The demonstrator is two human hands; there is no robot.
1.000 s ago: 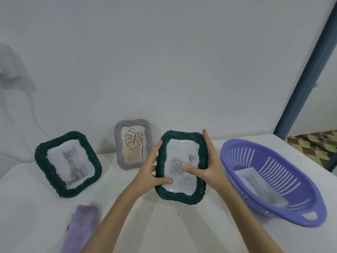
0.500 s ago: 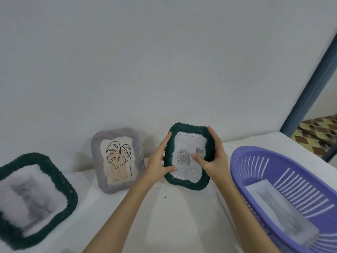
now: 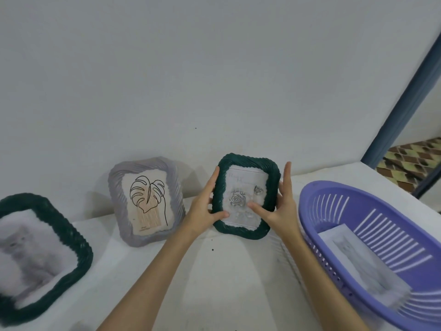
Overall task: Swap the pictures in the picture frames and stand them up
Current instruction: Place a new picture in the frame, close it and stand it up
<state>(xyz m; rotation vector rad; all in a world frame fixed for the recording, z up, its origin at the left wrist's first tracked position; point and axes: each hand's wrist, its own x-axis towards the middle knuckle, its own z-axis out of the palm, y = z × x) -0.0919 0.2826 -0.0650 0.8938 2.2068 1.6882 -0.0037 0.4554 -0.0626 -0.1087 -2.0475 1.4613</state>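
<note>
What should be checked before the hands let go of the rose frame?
1. Both hands on frame: left hand and right hand hold the rose frame by its sides: ok.
2. Frame upright: ok.
3. Bottom edge on the table: cannot tell.
4. Rear stand out: hidden, cannot tell.
5. Gap to the leaf frame and the basket: apart on both sides, ok.
</note>
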